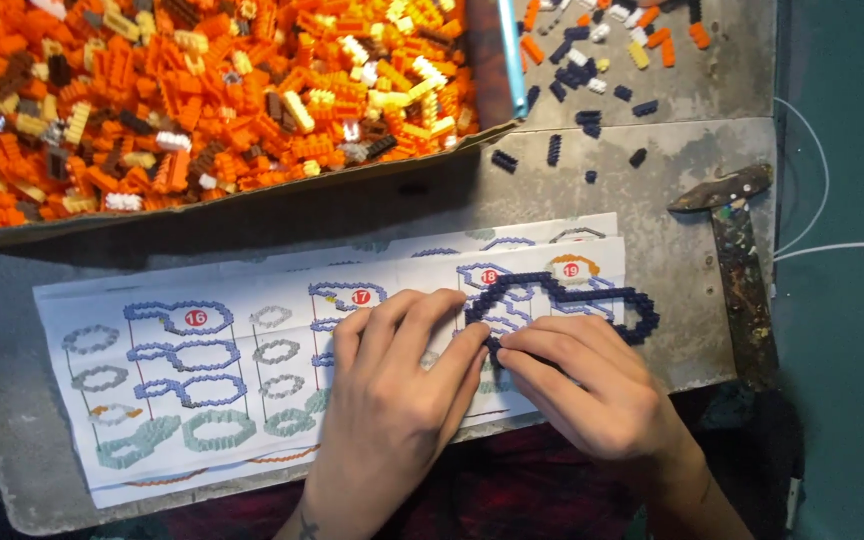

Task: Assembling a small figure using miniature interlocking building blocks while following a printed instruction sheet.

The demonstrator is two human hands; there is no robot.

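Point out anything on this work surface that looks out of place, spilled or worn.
A few dark loose bricks lie scattered on the grey board, outside the cardboard tray of mostly orange bricks. A paint-spattered hammer rests at the board's right edge. Both hands, left hand and right hand, press the dark blue brick outline onto the instruction sheet.

A cardboard tray [252,195] heaped with small orange, yellow, brown and white bricks fills the upper left. Loose dark blue and orange bricks [592,60] lie scattered on the grey board [572,190] beyond it. A paint-spattered tool [737,260], perhaps a hammer, rests at the board's right edge, beside a thin white cord [822,200].
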